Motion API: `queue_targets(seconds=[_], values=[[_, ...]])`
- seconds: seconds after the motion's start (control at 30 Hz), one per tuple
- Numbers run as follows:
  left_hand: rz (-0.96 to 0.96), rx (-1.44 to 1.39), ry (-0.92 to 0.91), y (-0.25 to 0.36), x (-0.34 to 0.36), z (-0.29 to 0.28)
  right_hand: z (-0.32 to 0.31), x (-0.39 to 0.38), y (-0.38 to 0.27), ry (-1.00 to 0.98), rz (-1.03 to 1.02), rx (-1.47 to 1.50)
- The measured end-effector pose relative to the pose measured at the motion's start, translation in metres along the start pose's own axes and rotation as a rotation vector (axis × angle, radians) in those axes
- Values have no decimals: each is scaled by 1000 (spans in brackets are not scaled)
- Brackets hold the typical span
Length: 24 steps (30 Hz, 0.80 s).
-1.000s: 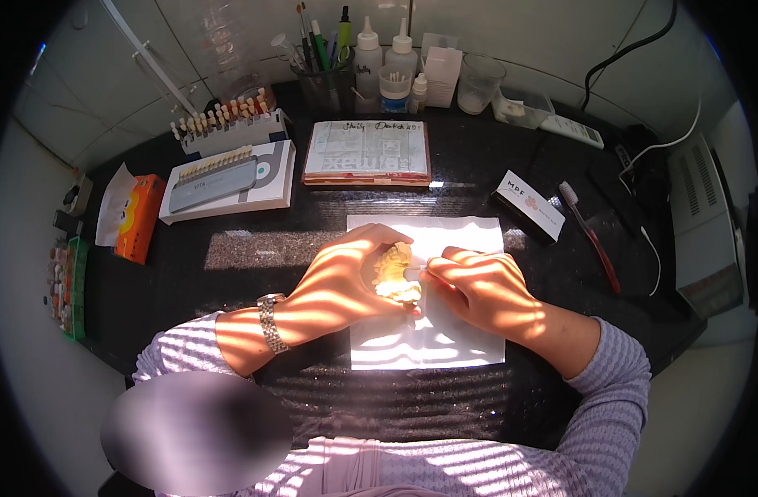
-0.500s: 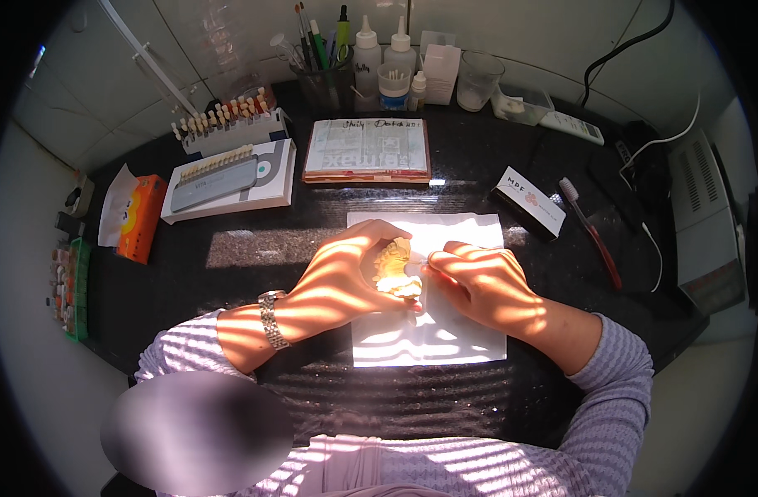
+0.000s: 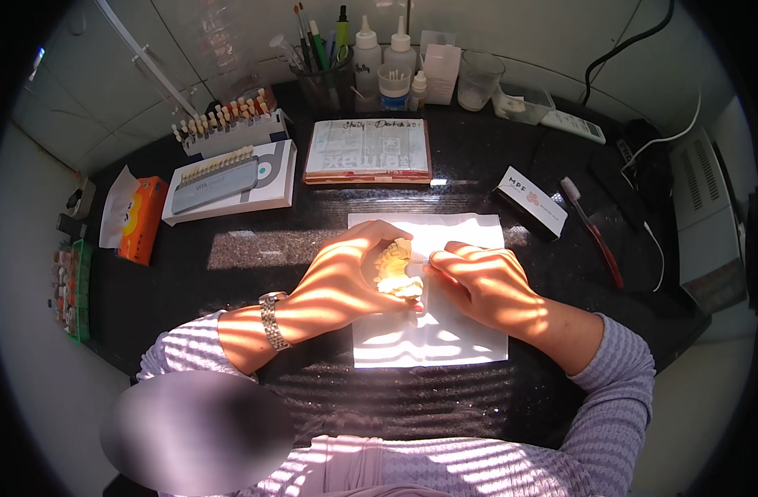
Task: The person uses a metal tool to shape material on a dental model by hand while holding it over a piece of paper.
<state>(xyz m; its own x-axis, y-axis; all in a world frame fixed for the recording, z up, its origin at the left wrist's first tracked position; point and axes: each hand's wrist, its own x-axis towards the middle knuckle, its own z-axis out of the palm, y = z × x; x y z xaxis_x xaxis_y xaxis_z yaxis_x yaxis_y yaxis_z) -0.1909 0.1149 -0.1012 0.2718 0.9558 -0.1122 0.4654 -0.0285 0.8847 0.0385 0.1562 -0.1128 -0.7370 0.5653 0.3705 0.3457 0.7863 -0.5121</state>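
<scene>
My left hand [image 3: 337, 277], with a metal-band watch [image 3: 271, 320] at its wrist, is wrapped round a yellowish dental cast [image 3: 393, 267]. The cast is horseshoe-shaped with a row of teeth, and its outer side is hidden by my palm. Close beside its inner curve, my right hand [image 3: 486, 282] is closed in a pinch. A tiny pale tip shows at those fingers, but what they hold is too small to make out. Both hands are above a white paper sheet [image 3: 428, 344], striped by bright sunlight.
Beyond the sheet lies a notepad [image 3: 366, 149]. At left are tooth shade guides [image 3: 217, 182], a white box [image 3: 275, 178] and an orange tissue pack [image 3: 142, 219]. To the right lie a small black-and-white box [image 3: 532, 203] and a toothbrush [image 3: 593, 232]. Bottles [image 3: 366, 62] and a brush holder [image 3: 325, 83] line the back.
</scene>
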Motion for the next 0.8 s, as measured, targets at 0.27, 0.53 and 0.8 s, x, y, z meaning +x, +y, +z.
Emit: queue_targets(seconds=[0.27,0.53,0.8], values=[[16,65,7,4,-1,0,-6,5,-5,-55,8,-1],[7,24,12,3,-2,-2,-2,2,2,-34,-5,20],[80,130,31,3,-4,-8,-2,-2,6,1,15,-9]])
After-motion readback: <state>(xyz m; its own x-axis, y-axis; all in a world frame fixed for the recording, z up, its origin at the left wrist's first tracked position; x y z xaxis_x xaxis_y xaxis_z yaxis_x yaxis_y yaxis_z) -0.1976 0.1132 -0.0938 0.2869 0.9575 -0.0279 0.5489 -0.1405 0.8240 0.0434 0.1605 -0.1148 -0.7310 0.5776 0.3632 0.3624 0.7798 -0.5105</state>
